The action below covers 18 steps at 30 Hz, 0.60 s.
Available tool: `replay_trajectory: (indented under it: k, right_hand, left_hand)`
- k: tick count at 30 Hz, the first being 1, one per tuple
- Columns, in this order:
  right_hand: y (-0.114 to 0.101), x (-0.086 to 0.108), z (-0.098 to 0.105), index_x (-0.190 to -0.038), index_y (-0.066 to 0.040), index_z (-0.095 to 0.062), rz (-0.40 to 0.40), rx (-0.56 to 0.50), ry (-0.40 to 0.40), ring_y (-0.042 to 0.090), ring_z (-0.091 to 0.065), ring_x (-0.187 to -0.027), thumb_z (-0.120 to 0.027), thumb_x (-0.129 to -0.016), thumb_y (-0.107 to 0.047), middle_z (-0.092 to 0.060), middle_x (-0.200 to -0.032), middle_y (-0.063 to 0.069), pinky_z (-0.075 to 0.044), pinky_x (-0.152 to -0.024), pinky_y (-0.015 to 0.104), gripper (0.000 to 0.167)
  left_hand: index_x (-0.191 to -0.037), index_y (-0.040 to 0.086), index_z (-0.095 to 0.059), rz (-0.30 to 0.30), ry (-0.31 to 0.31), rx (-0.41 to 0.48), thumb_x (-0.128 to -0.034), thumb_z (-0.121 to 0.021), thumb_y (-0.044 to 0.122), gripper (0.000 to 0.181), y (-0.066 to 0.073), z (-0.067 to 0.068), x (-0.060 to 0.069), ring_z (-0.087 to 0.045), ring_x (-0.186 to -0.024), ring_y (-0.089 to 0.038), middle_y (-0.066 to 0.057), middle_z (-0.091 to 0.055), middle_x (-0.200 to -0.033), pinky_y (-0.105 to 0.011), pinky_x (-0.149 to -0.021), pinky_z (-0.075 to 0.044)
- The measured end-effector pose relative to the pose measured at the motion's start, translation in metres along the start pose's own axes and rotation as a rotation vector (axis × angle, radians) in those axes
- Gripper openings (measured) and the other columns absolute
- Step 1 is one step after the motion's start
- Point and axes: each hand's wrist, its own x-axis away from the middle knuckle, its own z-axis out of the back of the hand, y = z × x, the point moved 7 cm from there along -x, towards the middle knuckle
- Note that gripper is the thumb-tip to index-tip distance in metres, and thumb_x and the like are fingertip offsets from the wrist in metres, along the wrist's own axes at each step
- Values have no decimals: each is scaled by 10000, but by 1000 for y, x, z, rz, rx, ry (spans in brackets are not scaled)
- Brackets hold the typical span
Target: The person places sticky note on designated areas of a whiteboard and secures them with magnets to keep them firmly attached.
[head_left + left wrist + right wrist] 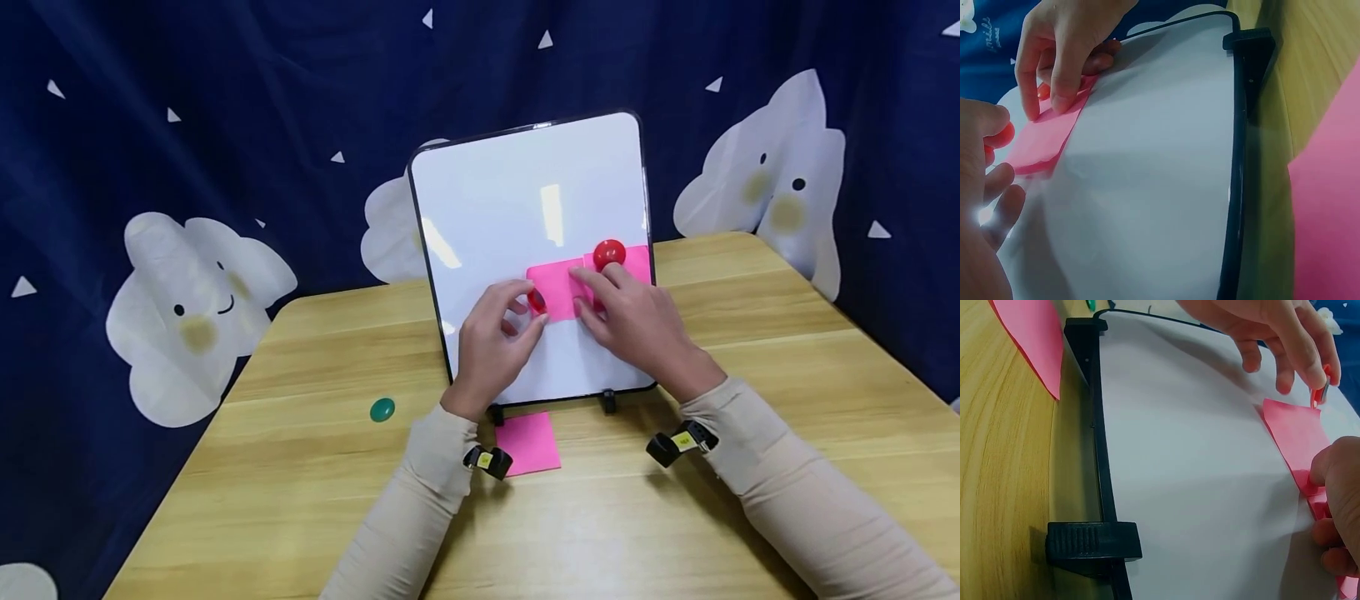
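A white magnetic board [487, 208] with a black frame stands tilted on the table. My left hand [491, 337] pinches a red round magnet [1320, 387] between thumb and index finger, at the left edge of a pink sticky note [558, 287] on the board. With its fingertips, my right hand [637, 321] presses that same note near its right side. Beside it, a second pink note [637, 263] lies partly behind the right hand. Another red magnet [609, 252] sits at that note's top left; a bit of red shows beneath the right fingers.
Below the board, a loose pink note [529, 443] lies on the wooden table [315, 500]. A green round magnet [382, 409] rests to the left. Black feet [609, 402] support the board's lower edge. A dark blue curtain [315, 75] hangs behind.
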Motion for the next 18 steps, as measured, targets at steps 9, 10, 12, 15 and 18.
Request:
replay_trajectory:
  k: [9,10,12,15,18]
  right_hand:
    - [-2,0,0,-1284,-63,-639,5,5,-9,166,-445,-517,-802,-829,-176,-534,-819,99,-406,-457,303,497]
    - [-2,0,0,-1283,-64,-639,6,6,-7,165,-441,-516,-799,-832,-178,-530,-818,97,-399,-454,300,492]
    - [-3,0,1,-1281,-64,-641,8,6,-4,165,-435,-513,-791,-840,-177,-524,-813,94,-386,-447,296,480]
    - [-3,0,2,-1280,-67,-641,7,5,1,165,-436,-513,-785,-844,-176,-520,-811,92,-381,-446,296,473]
    - [-2,0,1,-1276,-68,-644,3,4,3,166,-443,-514,-786,-839,-170,-522,-809,93,-388,-448,300,471]
  left_hand:
    - [-1246,39,-620,18,23,-17,-879,-781,140,413,2,-3,-7,-624,-855,-167,-88,-639,-1170,-225,-664,-541]
    - [-1245,43,-621,16,26,-23,-878,-782,145,413,2,-4,-8,-622,-851,-166,-87,-641,-1169,-225,-662,-540]
    - [-1238,45,-629,8,34,-42,-876,-785,153,408,3,-4,-11,-617,-842,-163,-84,-647,-1162,-224,-660,-539]
    - [-1219,48,-648,-12,44,-97,-880,-777,159,380,5,-5,-15,-607,-830,-155,-76,-660,-1166,-225,-659,-530]
    - [-1201,51,-667,-35,48,-166,-887,-764,170,350,7,-6,-18,-607,-831,-146,-73,-670,-1182,-219,-669,-519]
